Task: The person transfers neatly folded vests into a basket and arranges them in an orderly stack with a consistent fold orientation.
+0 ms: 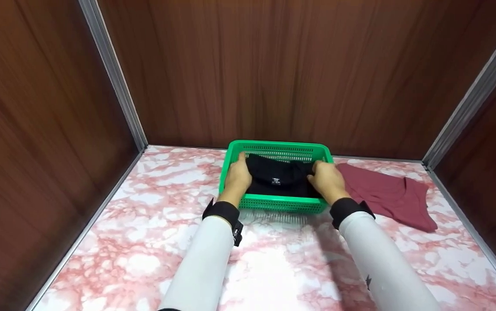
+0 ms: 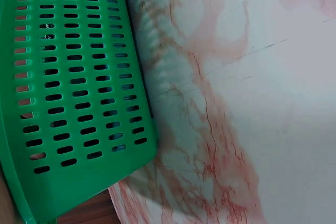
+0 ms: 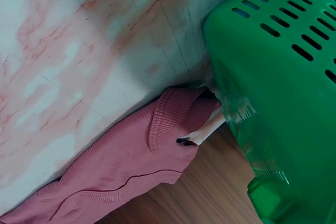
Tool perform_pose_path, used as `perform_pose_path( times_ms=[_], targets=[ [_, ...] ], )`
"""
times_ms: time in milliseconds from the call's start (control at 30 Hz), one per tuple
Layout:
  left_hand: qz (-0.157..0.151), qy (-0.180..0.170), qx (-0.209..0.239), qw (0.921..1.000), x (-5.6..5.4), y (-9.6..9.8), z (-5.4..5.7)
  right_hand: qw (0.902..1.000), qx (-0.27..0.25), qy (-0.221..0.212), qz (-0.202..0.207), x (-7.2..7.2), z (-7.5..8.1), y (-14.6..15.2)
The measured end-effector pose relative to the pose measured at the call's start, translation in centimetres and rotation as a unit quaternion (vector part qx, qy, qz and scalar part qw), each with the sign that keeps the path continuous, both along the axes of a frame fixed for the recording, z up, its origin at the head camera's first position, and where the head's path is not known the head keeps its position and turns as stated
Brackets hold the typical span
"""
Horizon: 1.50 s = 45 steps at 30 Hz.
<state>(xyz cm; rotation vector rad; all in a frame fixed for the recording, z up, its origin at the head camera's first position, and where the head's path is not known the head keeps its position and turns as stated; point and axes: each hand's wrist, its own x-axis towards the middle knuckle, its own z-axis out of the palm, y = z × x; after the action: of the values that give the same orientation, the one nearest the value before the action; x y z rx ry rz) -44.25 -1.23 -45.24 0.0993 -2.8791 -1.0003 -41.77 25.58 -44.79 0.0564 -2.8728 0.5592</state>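
A black shirt (image 1: 269, 175) with small white print near its neckline lies inside a green plastic basket (image 1: 284, 204). My left hand (image 1: 237, 176) reaches over the basket's front left and lies against the shirt's left edge. One finger points up toward the back, and its other fingers are hidden, so I cannot tell whether they grip the cloth. At the opposite side, my right hand (image 1: 329, 180) pinches the shirt's right edge with thumb and curled fingers. Both wrist views show the slotted outside of the basket rather than the hands' hold.
A maroon garment (image 1: 388, 194) lies spread on the table just right of the basket, its ribbed edge (image 3: 173, 119) close to the basket wall. Brown wood-grain panels (image 1: 269, 73) stand behind and at both sides. The tabletop (image 1: 144, 259) has a pink marble pattern.
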Motion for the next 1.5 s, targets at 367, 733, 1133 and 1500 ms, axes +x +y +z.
perform_pose_path(
  times_ms=[367, 733, 1133, 1500],
  targets=[
    [0.002, 0.011, -0.003, 0.9999, 0.17, -0.10, -0.09, 0.9987, 0.051, -0.001, 0.005, -0.03, -0.14, -0.39],
    [-0.003, 0.002, -0.017, 0.9999, -0.25, 0.13, -0.42, 0.9968, 0.079, 0.011, 0.008, -0.03, -0.48, -0.29],
    [-0.028, 0.061, -0.073, 0.9951, 0.07, 0.21, -0.52, 0.9957, 0.079, 0.033, 0.037, 0.04, -0.54, -0.47],
    [-0.045, 0.081, -0.146, 0.9850, 0.55, 0.29, -0.41, 0.9930, 0.108, -0.010, 0.046, -0.08, -0.30, -0.39]
  ],
)
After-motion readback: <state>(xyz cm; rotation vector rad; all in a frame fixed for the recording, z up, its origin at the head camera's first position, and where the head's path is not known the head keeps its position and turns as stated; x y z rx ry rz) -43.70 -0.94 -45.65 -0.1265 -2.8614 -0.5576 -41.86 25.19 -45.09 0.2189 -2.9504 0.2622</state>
